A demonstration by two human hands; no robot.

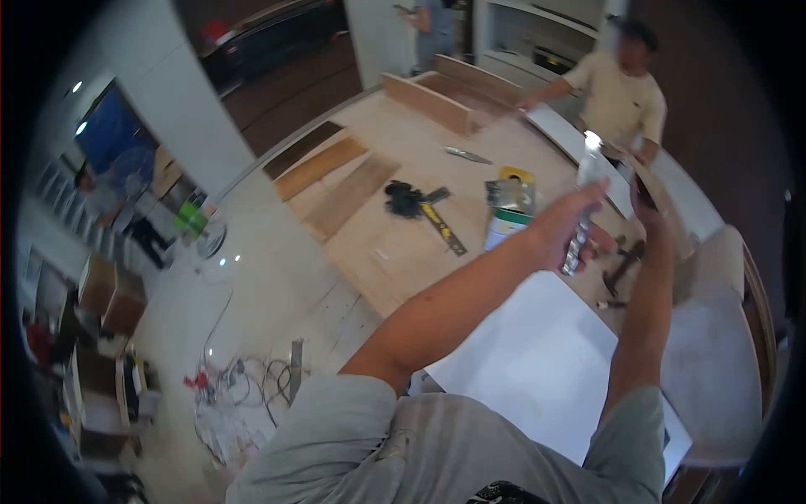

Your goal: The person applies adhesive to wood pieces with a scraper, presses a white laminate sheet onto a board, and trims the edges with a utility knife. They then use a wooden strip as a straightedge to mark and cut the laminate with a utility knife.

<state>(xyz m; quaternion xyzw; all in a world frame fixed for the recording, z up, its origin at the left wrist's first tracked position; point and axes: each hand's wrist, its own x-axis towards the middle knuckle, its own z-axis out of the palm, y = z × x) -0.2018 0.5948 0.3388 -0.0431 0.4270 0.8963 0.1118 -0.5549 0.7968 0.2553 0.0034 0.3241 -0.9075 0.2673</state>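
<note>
My left hand (571, 220) is closed around a shiny metal tool with a pale flat upper end (591, 164); glare and blur hide its exact kind. Beyond it, my right hand (650, 214) is raised at the edge of a thin brown sheet (669, 206), its fingers mostly hidden. Below my hands a white sheet (529, 344) lies over the table's near part. A hammer (623, 267) lies between my forearms. Left of my left hand stand a green-and-white can (509, 225) and a yellow container (519, 178).
Across the table (403, 269), a person in a tan shirt (620, 99) reaches toward a white panel (579, 144). A black-and-yellow square tool (441, 225), a knife-like blade (468, 155), wooden strips (353, 193) and a wooden frame (441, 105) lie there. Cables (252, 382) clutter the floor.
</note>
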